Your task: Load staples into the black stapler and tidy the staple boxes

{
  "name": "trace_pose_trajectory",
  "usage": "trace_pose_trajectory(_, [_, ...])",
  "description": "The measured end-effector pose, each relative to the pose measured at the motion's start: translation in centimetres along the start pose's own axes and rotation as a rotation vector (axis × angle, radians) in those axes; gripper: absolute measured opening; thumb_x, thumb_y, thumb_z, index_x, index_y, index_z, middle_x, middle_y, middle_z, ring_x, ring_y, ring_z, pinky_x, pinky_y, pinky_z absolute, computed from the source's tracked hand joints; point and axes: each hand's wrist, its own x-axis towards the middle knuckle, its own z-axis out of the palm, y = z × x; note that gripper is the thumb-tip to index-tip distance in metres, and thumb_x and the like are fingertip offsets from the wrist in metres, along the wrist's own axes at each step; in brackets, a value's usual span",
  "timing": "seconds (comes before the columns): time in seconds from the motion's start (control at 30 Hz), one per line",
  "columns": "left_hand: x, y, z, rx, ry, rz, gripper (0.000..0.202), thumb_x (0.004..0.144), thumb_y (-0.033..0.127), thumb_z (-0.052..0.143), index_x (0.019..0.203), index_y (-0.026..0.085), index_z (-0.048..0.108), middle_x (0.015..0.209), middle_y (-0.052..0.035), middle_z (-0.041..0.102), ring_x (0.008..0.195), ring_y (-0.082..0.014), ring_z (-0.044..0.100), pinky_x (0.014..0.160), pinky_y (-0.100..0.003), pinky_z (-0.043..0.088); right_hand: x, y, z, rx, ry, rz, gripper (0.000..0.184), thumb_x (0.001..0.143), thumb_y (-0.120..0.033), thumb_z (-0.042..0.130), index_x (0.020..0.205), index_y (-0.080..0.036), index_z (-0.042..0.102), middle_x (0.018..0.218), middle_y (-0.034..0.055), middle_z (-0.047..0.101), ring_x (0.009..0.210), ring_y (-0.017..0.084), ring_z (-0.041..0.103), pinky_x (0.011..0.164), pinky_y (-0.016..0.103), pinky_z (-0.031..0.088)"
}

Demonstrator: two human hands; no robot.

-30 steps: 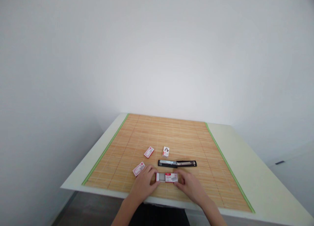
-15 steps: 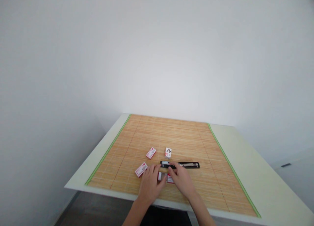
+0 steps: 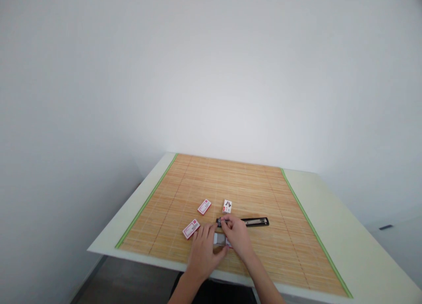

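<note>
Left hand (image 3: 203, 251) curled around an open staple box (image 3: 219, 239) near the mat's (image 3: 263, 185) front edge. Right hand (image 3: 238, 237) pinched at the left end of the opened stapler (image 3: 252, 222), its grip unclear. Three small boxes (image 3: 204, 207) lay just beyond.

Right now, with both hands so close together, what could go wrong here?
1. The open staple box held by the left hand lies close to the table's near edge; a nudge may spill its contents off the mat.
2. The right hand has its fingertips at the left end of the opened black stapler; they might get pinched or pricked. What they pinch is too small to tell.
</note>
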Motion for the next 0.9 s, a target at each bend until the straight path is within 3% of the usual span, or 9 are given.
trace_pose_trajectory(0.23, [-0.3,-0.9,0.4,-0.02,-0.026,0.031,0.075,0.084,0.057,0.071,0.149,0.028,0.049,0.135,-0.0108,0.058,0.123,-0.0335,0.053,0.107,-0.049,0.04,-0.2,-1.3,-0.9,-0.265,-0.026,-0.074,0.03,0.091,-0.046,0.059,0.1,-0.023,0.077,0.054,-0.0033,0.057,0.054,0.015,0.051,0.058,0.025,0.035])
trace_pose_trajectory(0.37, [-0.7,-1.6,0.3,-0.064,-0.053,0.03,0.082,0.084,0.055,0.072,0.155,0.029,0.041,0.136,-0.0112,0.057,0.125,-0.034,0.052,0.108,-0.05,0.04,-0.7,-2.2,-2.0,-0.25,0.01,-0.112,0.031,0.096,-0.046,0.055,0.098,-0.023,0.076,0.055,-0.0034,0.057,0.054,0.015,0.052,0.059,0.025,0.035])
trace_pose_trajectory(0.6, [-1.5,-2.0,-0.9,-0.111,-0.043,0.02,0.048,0.093,0.039,0.063,0.139,0.03,0.056,0.125,-0.0088,0.061,0.121,-0.0309,0.056,0.104,-0.047,0.045,-2.8,-1.9,-2.6,-0.38,-0.304,-0.174,0.013,0.089,-0.027,0.064,0.087,-0.025,0.076,0.068,-0.002,0.069,0.062,0.014,0.058,0.06,0.024,0.029])
trace_pose_trajectory(0.9, [-1.1,-1.4,-1.6,-0.098,-0.042,0.025,0.036,0.094,0.031,0.06,0.13,0.03,0.061,0.118,-0.0073,0.062,0.113,-0.0283,0.058,0.099,-0.044,0.047,-2.9,-1.6,-2.0,-0.468,-0.322,-0.152,0.013,0.088,-0.022,0.063,0.089,-0.025,0.077,0.075,0.0006,0.073,0.069,0.016,0.062,0.062,0.025,0.03])
